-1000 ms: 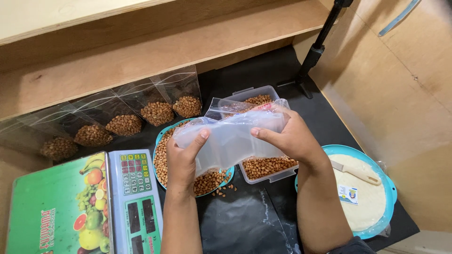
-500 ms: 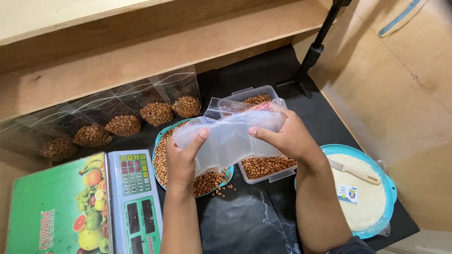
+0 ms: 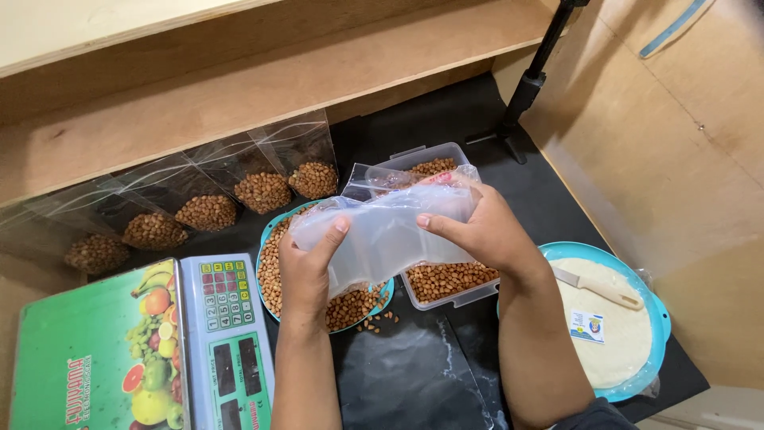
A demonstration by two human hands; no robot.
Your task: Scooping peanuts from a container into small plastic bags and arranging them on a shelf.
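Both my hands hold a stack of empty clear plastic bags (image 3: 382, 235) above the work surface. My left hand (image 3: 309, 267) grips the bags' left end, thumb on top. My right hand (image 3: 484, 235) pinches the right end. Under the bags sits a teal plate (image 3: 269, 239) heaped with brown peanuts (image 3: 350, 306), and beside it a clear rectangular tub (image 3: 450, 296) holding more peanuts. A few nuts lie loose on the black mat (image 3: 374, 325).
Several filled clear bags of peanuts (image 3: 208, 211) lean in a row against the wooden step. A digital scale with a fruit-printed platform (image 3: 135, 350) is at front left. A teal plate with a white sheet and a knife (image 3: 598, 288) lies right. A black stand (image 3: 529, 84) rises behind.
The hands and bags have barely shifted; my left thumb has slid slightly along the top of the plastic bags.
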